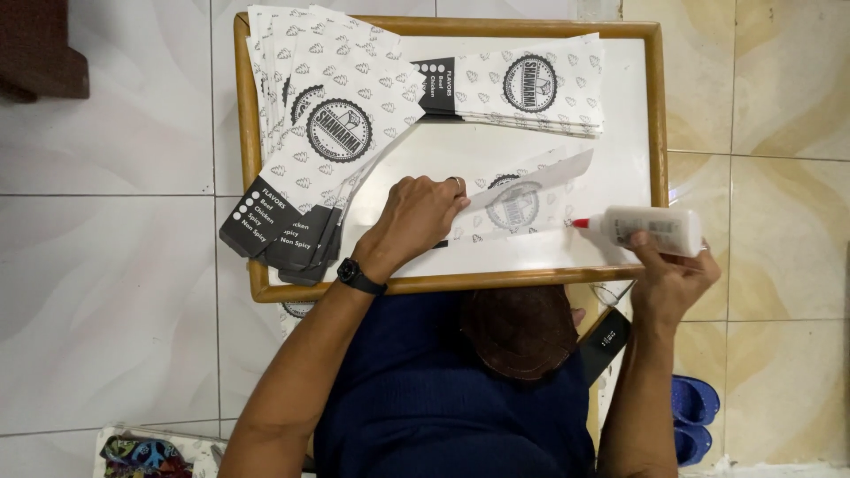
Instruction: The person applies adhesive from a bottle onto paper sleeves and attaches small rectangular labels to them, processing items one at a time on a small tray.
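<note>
A: Nearest the camera, at 6 o'clock, a dark blue lap and a brown cap (518, 329) are seen; blue sandals (693, 416) lie at 4 o'clock on the tiled floor (106, 292).

B: Hands?

A: The right hand (670, 279) is clamped around a white glue bottle (653, 229), held roughly horizontal with the red nozzle (580, 223) pointed toward 9 o'clock. The forearm is brought up from 5 o'clock, wrist bent inward. The nozzle tip is set at the right end of the lower edge of a folded paper bag (522, 204).

B: And the left?

A: The left hand (414, 221) is laid flat on that bag, fingers curled down and pressed together on the paper (a ring shows on one finger, a black watch (359, 275) on the wrist). The forearm runs in from 7 o'clock. Nothing is pinched; the sheet is only pinned.

B: Bag location?

A: Centre of the white tray table (620, 168), just past the near wooden rim, flap partly lifted.

B: Notes on the step?

A: A thin, continuous bead is judged best, kept on the seam strip only; the bottle should be squeezed lightly and drawn steadily. The pinning hand should be kept off the glue line, with the paper held taut so the edge is not skewed.

B: Farther out?

A: A fanned stack of printed bags (328, 133) sits at 10 o'clock, overhanging the tray; a flatter stack (531, 84) lies at 12 to 1 o'clock.
</note>
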